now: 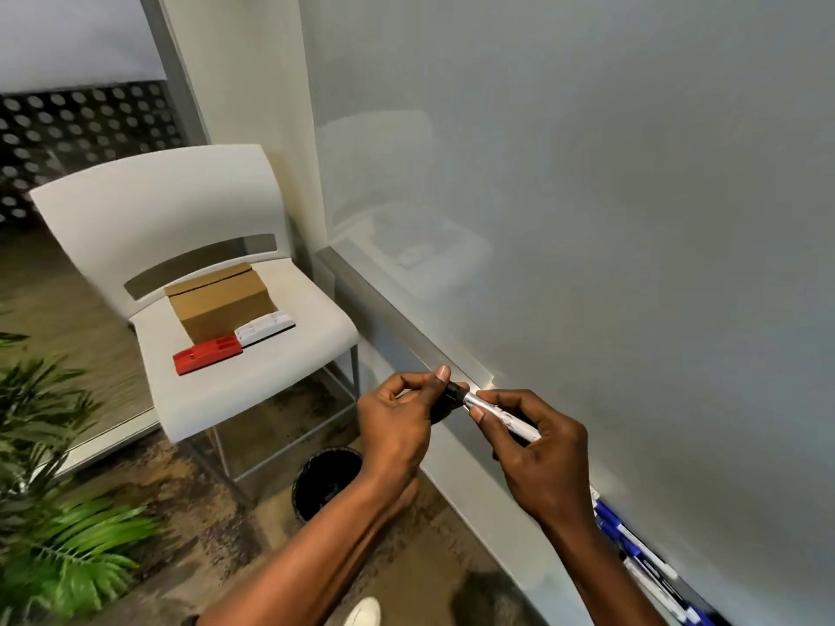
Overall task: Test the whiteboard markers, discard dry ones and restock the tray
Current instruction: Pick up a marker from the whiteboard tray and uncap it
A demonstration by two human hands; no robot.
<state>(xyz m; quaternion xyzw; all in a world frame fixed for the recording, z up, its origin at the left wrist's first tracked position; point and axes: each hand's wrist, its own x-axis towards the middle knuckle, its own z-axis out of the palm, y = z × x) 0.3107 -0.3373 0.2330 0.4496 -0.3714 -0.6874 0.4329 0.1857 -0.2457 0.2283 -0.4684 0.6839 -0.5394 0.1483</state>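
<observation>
I hold a white whiteboard marker (pixel 501 415) with a black cap in front of the whiteboard (pixel 587 219). My right hand (pixel 537 463) grips the white barrel. My left hand (pixel 397 422) pinches the black cap (pixel 456 393) at the marker's left end. Cap and barrel still look joined. Several blue-capped markers (pixel 641 553) lie in the tray (pixel 474 485) along the board's lower edge at the bottom right. A black bin (pixel 325 483) stands on the floor below my left hand.
A white chair (pixel 203 264) stands left of the board. On its seat are a brown cardboard box (pixel 221 302), a red eraser (pixel 208 354) and a white eraser (pixel 264 327). A green plant (pixel 58 512) fills the lower left. A white shoe (pixel 363 612) shows at the bottom.
</observation>
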